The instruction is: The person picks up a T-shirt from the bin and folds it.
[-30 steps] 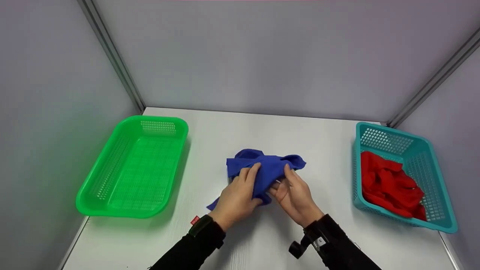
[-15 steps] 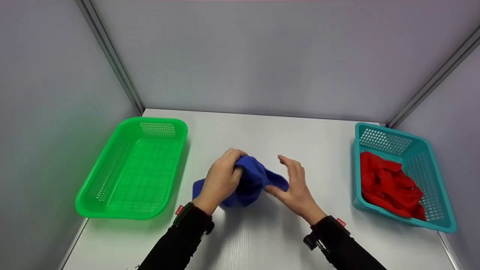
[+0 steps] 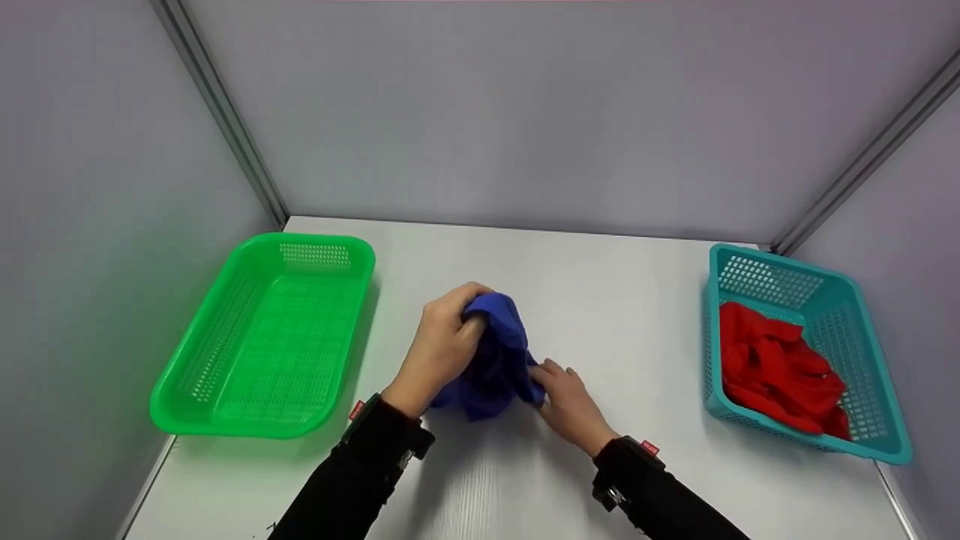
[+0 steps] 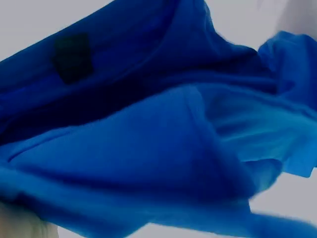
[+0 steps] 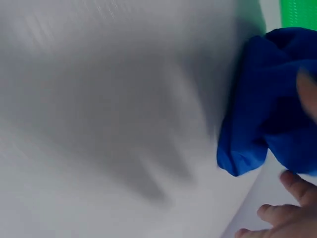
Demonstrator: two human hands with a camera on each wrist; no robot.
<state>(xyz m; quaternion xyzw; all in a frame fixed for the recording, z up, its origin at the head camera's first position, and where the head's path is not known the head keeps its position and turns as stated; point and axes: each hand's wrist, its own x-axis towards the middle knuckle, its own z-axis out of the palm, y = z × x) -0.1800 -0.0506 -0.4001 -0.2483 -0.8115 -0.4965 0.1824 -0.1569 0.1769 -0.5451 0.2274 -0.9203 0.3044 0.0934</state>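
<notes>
A blue garment [image 3: 491,367] hangs bunched over the white table. My left hand [image 3: 439,341] grips its upper edge, fingers over the cloth and thumb at the inside. In the left wrist view the garment's opening [image 4: 148,74] gapes, with a dark label [image 4: 73,57] sewn inside. My right hand [image 3: 571,405] is at the garment's lower right corner, taking cloth between thumb and fingers. The right wrist view shows the thumb [image 5: 308,94] over the blue cloth [image 5: 247,109], and fingers [image 5: 299,188] at its lower edge, the outer ones spread.
A green basket [image 3: 259,431] with nothing in it stands on the left of the white table [image 3: 615,292]. On the right is a teal basket [image 3: 874,360] holding crumpled red cloth [image 3: 780,375]. Grey panels [image 3: 525,112] enclose the table at the back and sides.
The left hand has moved from lying on the cloth to gripping its edge and raising it. The right hand let go, opened wide, then came down to the garment's lower right corner.
</notes>
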